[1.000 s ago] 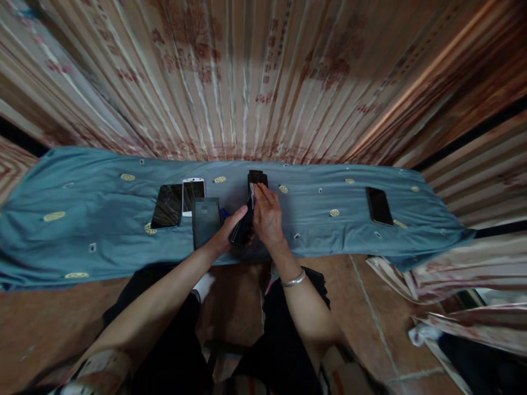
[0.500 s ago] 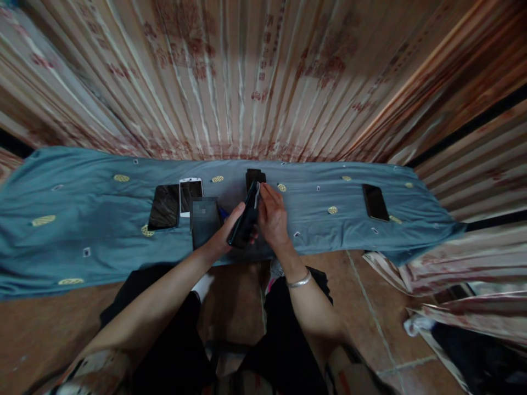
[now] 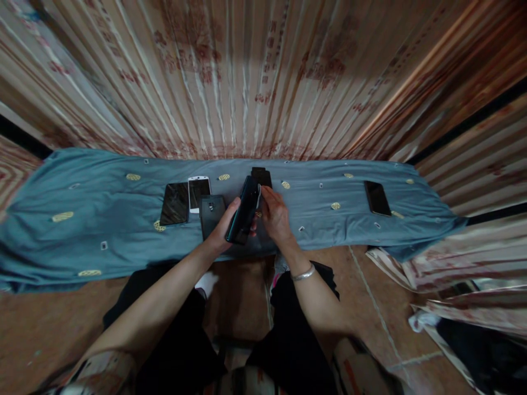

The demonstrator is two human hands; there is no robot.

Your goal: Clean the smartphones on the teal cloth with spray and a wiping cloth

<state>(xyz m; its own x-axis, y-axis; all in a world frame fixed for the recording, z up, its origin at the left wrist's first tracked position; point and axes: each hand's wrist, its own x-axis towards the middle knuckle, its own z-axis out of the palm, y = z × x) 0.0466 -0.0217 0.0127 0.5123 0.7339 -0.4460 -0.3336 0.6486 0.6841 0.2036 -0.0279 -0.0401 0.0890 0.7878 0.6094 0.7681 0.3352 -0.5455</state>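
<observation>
My left hand (image 3: pixel 220 233) grips a dark phone (image 3: pixel 242 211) from below, thumb up along its left edge, fingers wrapped behind, holding it tilted up off the cloth, top end pointing away from me. My right hand (image 3: pixel 276 216) is at the phone's right side, fingertips pinching a small whitish scrap (image 3: pixel 258 191) at the upper right edge of the phone; can't tell what the scrap is, too small. So both hands are closed: left clamped on the phone, right pinched on the scrap and touching the phone. A silver bangle (image 3: pixel 303 273) sits on my right wrist. The phone is held over the near middle of a long blue-grey cloth (image 3: pixel 82 219) with yellow oval patches, spread across the floor in front of a striped, patterned curtain (image 3: pixel 247 77). Lying flat on the cloth just left of my left hand: a dark phone face down (image 3: pixel 211 211), beside it a white phone (image 3: pixel 198 189), then a black phone (image 3: pixel 175 203), close together in a row. Another black device (image 3: pixel 262 175) lies just beyond the held phone. One more black phone (image 3: pixel 377 197) lies well apart toward the right end of the cloth. My knees in dark trousers (image 3: pixel 181 340) are at the bottom, over brown floor tiles (image 3: pixel 370 285).
</observation>
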